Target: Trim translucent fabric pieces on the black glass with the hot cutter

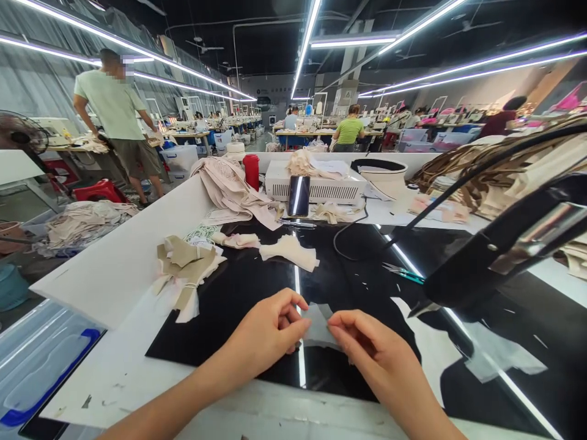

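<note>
Hands: two, both in the lower centre of the frame. Right hand (pixel 378 348): thumb and forefinger pinched on the right edge of one translucent grey piece (pixel 318 335). Left hand (pixel 275 324): fingers curled, thumb and forefinger at the piece's left edge; cannot tell whether they grip it or only touch it. Piece lies between the hands, over one black sheet (pixel 220 330) covering much of the white worktop (pixel 110 366).

Counts on the sheet: one white cut piece (pixel 433 348), right of the right hand; one pale translucent scrap (pixel 504 351), lower right; one pair of teal-handled snips (pixel 415 277), right of centre; one cream bundle (pixel 290 250) and one pinkish bundle (pixel 236 240), mid-frame, near each other. One tied tan-and-white stack (pixel 186 263) left of centre, overlapping the sheet's edge; number of layers not countable.

Behind the sheet, upper centre: one phone (pixel 299 195), upright before one vented white box (pixel 275 186); one red container (pixel 251 172) to the box's left; one round dark-rimmed tub (pixel 389 183) to its right.

Right side: one black machine arm (pixel 481 263), slanting. Upper left: one standing person (pixel 110 98), pale green shirt.
</note>
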### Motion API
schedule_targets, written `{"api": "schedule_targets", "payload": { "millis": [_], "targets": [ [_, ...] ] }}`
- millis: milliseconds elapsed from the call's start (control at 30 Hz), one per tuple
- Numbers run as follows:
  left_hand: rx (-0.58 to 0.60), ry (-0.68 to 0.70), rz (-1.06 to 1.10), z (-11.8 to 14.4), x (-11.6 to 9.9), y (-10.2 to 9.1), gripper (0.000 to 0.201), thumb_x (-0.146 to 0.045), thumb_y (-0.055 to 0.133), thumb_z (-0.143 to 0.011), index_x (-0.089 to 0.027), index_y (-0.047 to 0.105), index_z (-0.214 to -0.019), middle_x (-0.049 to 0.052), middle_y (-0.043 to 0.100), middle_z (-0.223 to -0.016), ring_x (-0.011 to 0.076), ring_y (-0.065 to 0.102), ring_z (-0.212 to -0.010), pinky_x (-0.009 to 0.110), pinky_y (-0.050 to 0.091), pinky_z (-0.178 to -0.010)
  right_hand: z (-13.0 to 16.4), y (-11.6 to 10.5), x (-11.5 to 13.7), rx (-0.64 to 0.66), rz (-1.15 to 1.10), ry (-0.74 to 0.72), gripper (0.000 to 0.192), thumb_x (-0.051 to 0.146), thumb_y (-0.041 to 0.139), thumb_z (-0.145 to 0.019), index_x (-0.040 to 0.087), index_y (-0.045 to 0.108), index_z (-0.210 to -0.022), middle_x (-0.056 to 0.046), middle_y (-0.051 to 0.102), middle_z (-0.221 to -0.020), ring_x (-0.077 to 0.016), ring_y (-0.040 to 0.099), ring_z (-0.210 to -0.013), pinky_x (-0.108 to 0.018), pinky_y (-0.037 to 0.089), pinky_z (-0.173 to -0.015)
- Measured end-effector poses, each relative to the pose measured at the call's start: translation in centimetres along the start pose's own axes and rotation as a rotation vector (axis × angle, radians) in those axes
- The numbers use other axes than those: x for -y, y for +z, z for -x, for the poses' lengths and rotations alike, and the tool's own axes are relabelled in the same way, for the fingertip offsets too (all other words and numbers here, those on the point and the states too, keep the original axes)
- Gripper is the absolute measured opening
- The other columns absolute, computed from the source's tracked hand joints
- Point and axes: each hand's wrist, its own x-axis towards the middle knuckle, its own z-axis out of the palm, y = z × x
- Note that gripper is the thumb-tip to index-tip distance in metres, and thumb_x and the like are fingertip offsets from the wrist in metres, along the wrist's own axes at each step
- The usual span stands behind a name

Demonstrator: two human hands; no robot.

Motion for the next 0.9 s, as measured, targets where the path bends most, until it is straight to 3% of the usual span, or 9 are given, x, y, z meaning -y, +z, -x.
{"api": "schedule_targets", "payload": {
  "millis": [167, 367, 533, 900],
  "targets": [
    [-0.149, 0.109, -0.5, 0.1, 0.2, 0.4, 0.009, -0.022, 0.061, -0.092, -0.025, 0.055, -0.099, -0.008, 0.063, -0.078, 0.0113, 0.055, -0.062, 0.024, 0.037, -0.061, -0.9, 0.3, -1.3, -0.015, 0.197, -0.264, 0.022, 0.034, 0.049, -0.102, 0.028, 0.07, -0.1, -0.003, 0.072, -0.096, -0.018, 0.069, -0.084, -0.027, 0.055, -0.072],
    [-0.138, 0.254, -0.848, 0.0, 1.7, 1.0, 0.01, -0.02, 0.059, -0.097, -0.023, 0.056, -0.087, -0.006, 0.064, -0.077, 0.0143, 0.061, -0.066, 0.026, 0.035, -0.062, -0.9, 0.9, -2.3, -0.117, 0.503, -0.467, 0.026, 0.031, 0.044, -0.105, 0.028, 0.069, -0.105, -0.001, 0.074, -0.095, -0.0185, 0.071, -0.082, -0.029, 0.058, -0.066],
    [-0.125, 0.293, -0.955, -0.2, 2.3, 1.1, 0.009, -0.022, 0.059, -0.098, -0.023, 0.058, -0.089, -0.005, 0.064, -0.08, 0.0155, 0.063, -0.07, 0.028, 0.035, -0.06, -1.1, 1.0, -2.3, -0.128, 0.622, -0.539, 0.032, 0.03, 0.038, -0.106, 0.025, 0.069, -0.1, -0.002, 0.073, -0.088, -0.0189, 0.068, -0.073, -0.031, 0.056, -0.062],
    [-0.163, 0.333, -0.998, -0.5, 2.5, 1.2, 0.011, -0.022, 0.061, -0.097, -0.023, 0.058, -0.087, -0.006, 0.062, -0.077, 0.0154, 0.063, -0.067, 0.029, 0.034, -0.058, -1.1, 1.3, -2.7, -0.127, 0.626, -0.518, 0.027, 0.028, 0.041, -0.106, 0.025, 0.068, -0.101, -0.002, 0.071, -0.087, -0.0188, 0.065, -0.074, -0.03, 0.053, -0.063]
  ]
}}
